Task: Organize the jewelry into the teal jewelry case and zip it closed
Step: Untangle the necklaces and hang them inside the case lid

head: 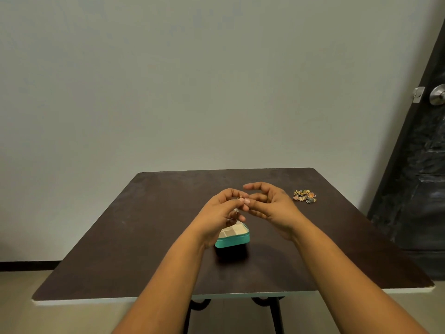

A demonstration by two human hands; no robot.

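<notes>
The teal jewelry case (237, 240) lies open on the dark table (149, 237), its pale inner compartments showing; my left wrist hides part of it. Both hands are raised above the case and meet at the fingertips. My left hand (222, 212) pinches a small pinkish-gold jewelry piece (241, 196) between thumb and fingers. My right hand (267, 206) touches the same piece with its fingertips, forefinger lifted; its hold on the piece is unclear. A heap of colourful jewelry (304, 196) lies on the table to the right of my hands.
The table stands against a plain grey wall. A dark door (419, 165) with a metal knob (437, 94) is at the right. Floor shows below the table's front edge.
</notes>
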